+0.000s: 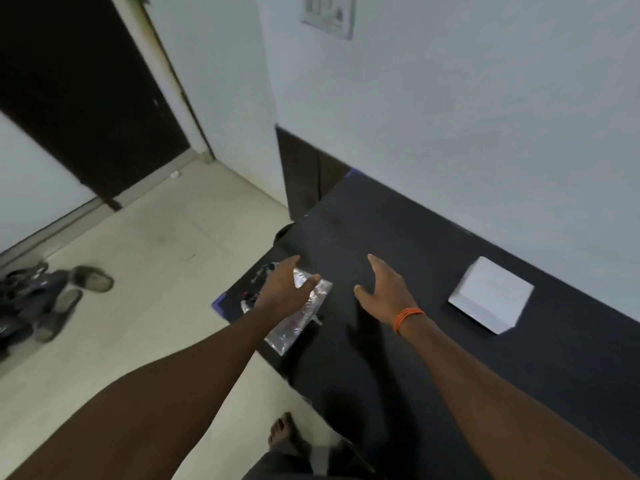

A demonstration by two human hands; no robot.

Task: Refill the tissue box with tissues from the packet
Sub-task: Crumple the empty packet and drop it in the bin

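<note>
1. The table is lying dark along the wall, carrying both task things.
2. The box is sitting white at the right, well apart from both hands, nothing done to it yet.
3. The packet is lying at the table's left edge, long axis running from the near edge away toward the wall.
4. The left hand is hovering right over the packet, fingers spread, gripping nothing — clearly the nearer one.
5. The right hand is hanging empty between packet and box.
</note>
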